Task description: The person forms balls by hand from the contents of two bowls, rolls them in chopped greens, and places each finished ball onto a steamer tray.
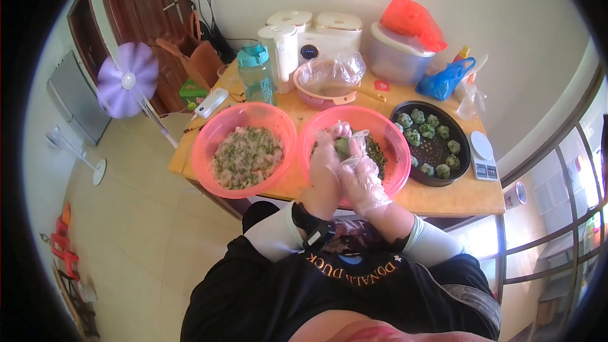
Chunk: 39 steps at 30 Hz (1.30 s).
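Observation:
Both my hands wear clear plastic gloves and meet above the right pink basin (400, 174). Between them sits a pale green lump of dough (342, 147), partly hidden by fingers. My left hand (325, 159) is closed against its left side, and my right hand (364, 180) cups it from the right and below. Chopped dark green filling (378, 159) shows in the basin beneath. Left of it stands another pink basin (201, 152) with a pale and green chopped mix (247, 158). On the right, a round black pan (464, 158) carries several green dough balls (427, 131).
A kitchen scale (484, 158) lies near the table's right edge. Behind the basins are a plastic-lined pink bowl (313, 98), a teal bottle (258, 79), a white pitcher (278, 50), a lidded tub (398, 57) and a blue bag (445, 80). A purple fan (128, 80) stands left.

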Available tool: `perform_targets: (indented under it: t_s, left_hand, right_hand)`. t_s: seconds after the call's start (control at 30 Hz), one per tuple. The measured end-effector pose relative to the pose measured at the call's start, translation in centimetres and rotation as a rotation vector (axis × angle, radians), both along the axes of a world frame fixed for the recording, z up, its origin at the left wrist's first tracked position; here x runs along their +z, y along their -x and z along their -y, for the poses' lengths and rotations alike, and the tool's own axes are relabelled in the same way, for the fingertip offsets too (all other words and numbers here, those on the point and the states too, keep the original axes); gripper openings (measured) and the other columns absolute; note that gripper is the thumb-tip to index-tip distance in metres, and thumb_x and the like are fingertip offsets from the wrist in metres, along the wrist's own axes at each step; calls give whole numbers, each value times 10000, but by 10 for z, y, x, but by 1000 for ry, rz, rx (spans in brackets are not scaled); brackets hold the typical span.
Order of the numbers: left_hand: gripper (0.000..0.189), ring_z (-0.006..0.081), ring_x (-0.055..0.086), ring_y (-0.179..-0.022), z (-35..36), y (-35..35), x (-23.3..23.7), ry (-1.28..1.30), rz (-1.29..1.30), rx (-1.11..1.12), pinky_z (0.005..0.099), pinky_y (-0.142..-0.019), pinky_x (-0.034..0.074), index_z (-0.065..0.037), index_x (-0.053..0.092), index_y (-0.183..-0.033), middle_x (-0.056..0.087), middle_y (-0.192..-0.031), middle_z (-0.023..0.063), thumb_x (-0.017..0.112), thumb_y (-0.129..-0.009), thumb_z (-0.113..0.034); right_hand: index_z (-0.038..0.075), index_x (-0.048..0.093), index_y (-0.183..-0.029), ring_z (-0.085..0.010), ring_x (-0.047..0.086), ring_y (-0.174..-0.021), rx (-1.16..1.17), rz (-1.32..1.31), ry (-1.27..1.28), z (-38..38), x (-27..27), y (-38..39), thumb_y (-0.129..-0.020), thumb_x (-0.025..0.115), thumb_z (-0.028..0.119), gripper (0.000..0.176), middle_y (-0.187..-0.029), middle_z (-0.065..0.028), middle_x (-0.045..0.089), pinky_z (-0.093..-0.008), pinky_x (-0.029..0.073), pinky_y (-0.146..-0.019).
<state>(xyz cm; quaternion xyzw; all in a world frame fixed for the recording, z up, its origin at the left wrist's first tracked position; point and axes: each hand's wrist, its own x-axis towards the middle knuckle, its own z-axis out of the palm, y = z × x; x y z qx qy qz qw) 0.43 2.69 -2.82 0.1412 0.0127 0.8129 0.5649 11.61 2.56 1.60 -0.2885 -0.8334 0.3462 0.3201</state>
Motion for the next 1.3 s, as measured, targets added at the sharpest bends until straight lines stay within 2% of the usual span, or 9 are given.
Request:
perform_targets:
  t_s: [0.13,0.33,0.4,0.53,0.67,0.73,0.9,1.0,1.3]
  left_hand:
    - [253,233,615,-1068,9,-7,15,94,-295,118,364,-972,490,-52,583,-1204,628,-1118,85,556,-1004,-204]
    - [312,194,624,-1056,10,-8,14,282,-765,323,331,-943,498,-81,574,-1278,634,-1118,50,563,-1012,-243]
    - [234,187,624,-1008,5,2,5,36,-96,-166,329,-933,504,-68,582,-1200,621,-1073,49,530,-1036,-227]
    - [152,228,623,-1013,17,-15,21,197,-441,205,394,-964,515,-75,581,-1048,634,-1042,74,490,-1014,-191]
    - [313,197,623,-881,4,-3,15,236,226,-27,369,-876,573,-39,559,-1002,602,-973,77,510,-1064,-343]
    - [325,201,622,-867,6,-1,18,181,185,-14,377,-872,575,-26,547,-980,598,-956,75,520,-1061,-339]
    - [346,213,645,-971,4,1,14,264,20,4,378,-910,561,-59,588,-1083,635,-1037,83,446,-1075,-375]
    - [365,215,650,-1066,23,-4,33,229,-119,-73,390,-952,544,-82,591,-1174,645,-1125,87,394,-1081,-375]
    - [353,222,658,-1045,32,-7,27,96,-170,-222,383,-923,553,-70,568,-1222,650,-1130,88,404,-1071,-344]
  right_hand:
    - [-39,189,-1559,-468,459,-1342,-66,-66,70,-7,-4,10,-895,570,126,782,-1592,-342,206,-424,425,-1090]
    - [-33,374,-1489,-496,445,-1329,-21,53,-153,-16,13,8,-880,568,176,672,-1530,-331,350,-464,358,-1142]
    - [-50,443,-1427,-512,435,-1324,91,186,-329,-22,12,11,-873,567,198,620,-1453,-340,437,-472,363,-1136]
    - [81,506,-1427,-409,520,-1263,115,154,-270,-15,41,3,-921,465,119,509,-1353,-254,550,-457,390,-1084]
    - [-102,409,-1433,-338,623,-1197,121,-338,311,-20,44,-4,-949,493,212,583,-1274,-253,644,-380,458,-1033]
    - [-123,450,-1401,-257,624,-1193,118,-251,-122,-25,50,-16,-966,490,213,551,-1269,-226,664,-371,453,-1030]
    - [-1,639,-1264,-463,595,-1178,157,-162,-36,-16,45,-13,-930,535,174,391,-1347,-253,594,-434,476,-1033]
    - [-4,628,-1273,-444,577,-1228,160,-118,-503,-32,17,-7,-921,568,183,403,-1352,-246,588,-452,450,-1081]
    - [18,663,-1237,-459,560,-1234,328,160,-866,-39,32,-1,-913,564,207,388,-1302,-239,610,-545,434,-1083]
